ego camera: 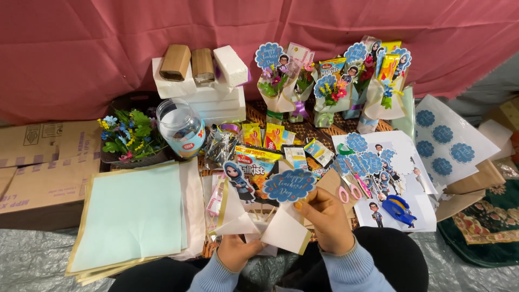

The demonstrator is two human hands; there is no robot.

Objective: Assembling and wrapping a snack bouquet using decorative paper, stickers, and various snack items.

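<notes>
Centrally, left hand (236, 252) closed on lower folds of white paper wrap with gold edge (270, 227); right hand (324, 219) pinches wrap's upper right side, fingers curled. Wrap sits over lap, holding blue scalloped paper topper (289, 185) and cartoon figure cutout on stick (238, 181). Just right: pink-handled scissors (348, 192). Left: stack of pale green paper sheets (132, 216). Behind: clear glass jar (181, 127), row of finished small flower bouquets (330, 86).

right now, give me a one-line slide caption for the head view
Both hands, left and right, fold a paper wrap around a blue scalloped topper amid finished mini bouquets.
</notes>
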